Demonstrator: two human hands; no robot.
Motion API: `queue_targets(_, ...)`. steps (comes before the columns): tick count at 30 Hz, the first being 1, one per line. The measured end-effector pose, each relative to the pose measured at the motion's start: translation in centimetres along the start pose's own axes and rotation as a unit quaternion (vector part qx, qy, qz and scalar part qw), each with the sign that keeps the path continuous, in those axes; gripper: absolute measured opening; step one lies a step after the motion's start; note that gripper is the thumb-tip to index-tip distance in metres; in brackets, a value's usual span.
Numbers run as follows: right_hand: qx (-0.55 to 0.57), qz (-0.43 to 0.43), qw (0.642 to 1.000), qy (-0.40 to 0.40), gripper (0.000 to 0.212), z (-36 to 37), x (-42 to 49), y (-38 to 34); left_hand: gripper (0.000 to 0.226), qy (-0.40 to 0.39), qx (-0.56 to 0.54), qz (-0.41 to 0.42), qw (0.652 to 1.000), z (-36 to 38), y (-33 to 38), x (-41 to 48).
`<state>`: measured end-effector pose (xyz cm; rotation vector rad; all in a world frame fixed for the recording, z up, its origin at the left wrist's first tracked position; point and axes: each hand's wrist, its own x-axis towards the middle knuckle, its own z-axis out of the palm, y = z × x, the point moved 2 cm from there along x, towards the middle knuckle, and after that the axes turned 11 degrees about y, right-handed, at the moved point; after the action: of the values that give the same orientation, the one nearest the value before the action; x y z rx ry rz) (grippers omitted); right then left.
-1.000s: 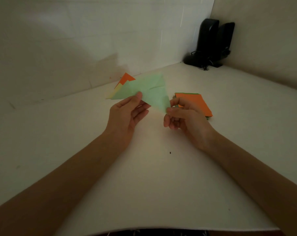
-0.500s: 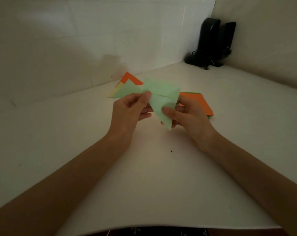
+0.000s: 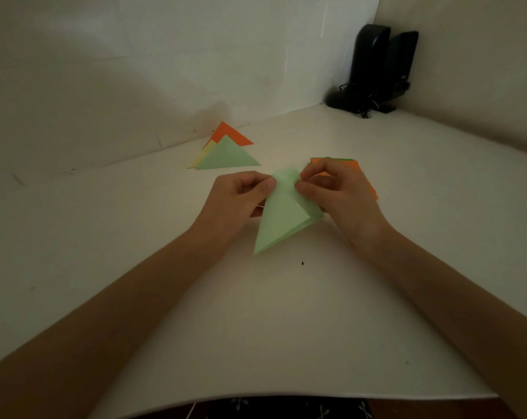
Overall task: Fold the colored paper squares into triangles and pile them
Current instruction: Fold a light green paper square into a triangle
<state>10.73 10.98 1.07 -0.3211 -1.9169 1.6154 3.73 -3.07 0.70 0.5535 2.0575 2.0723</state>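
White counter in a dim corner of pale walls, black speakers standing at the very back. The pile of folded triangles (light green on top, yellow and orange beneath) lies by the back wall, the orange stack of squares just behind the right hand. Both hands pinch the far end of the half-folded green paper, left hand on its left edge, long axis running toward the person, tip pointing near-left.

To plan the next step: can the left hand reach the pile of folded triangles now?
Probably yes: nothing lies between the left hand and the triangle pile, though it pinches the green paper.
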Motion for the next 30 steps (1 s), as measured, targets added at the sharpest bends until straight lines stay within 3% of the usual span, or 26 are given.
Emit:
queue_targets(4,-0.021,-0.085,0.996,-0.029,0.026,0.32,-0.26,-0.39,0.019,-0.013,0.037,0.012,0.999,0.04,0.27,-0.23)
queue_targets(7,-0.096,-0.165,0.981,-0.03,0.029,0.1,-0.43,-0.15,0.019,-0.002,0.029,0.023,0.999,-0.07,0.52,-0.33)
queue_targets(10,-0.177,-0.277,0.944,-0.017,0.017,0.0,-0.48,-0.25,0.02,-0.001,0.018,0.043,0.999,-0.14,0.51,-0.29)
queue_targets(14,-0.205,-0.381,0.901,-0.018,0.012,-0.16,-0.16,-0.31,0.021,-0.002,0.029,0.069,0.997,-0.21,0.4,-0.32)
queue_targets(19,-0.227,-0.425,0.876,-0.023,0.013,-0.3,0.02,-0.22,0.022,0.009,0.053,0.111,0.992,-0.28,0.36,-0.22)
queue_targets(30,-0.238,-0.457,0.856,-0.044,0.016,-0.34,0.03,-0.21,0.02,-0.005,0.055,0.144,0.988,-0.44,0.25,0.05)
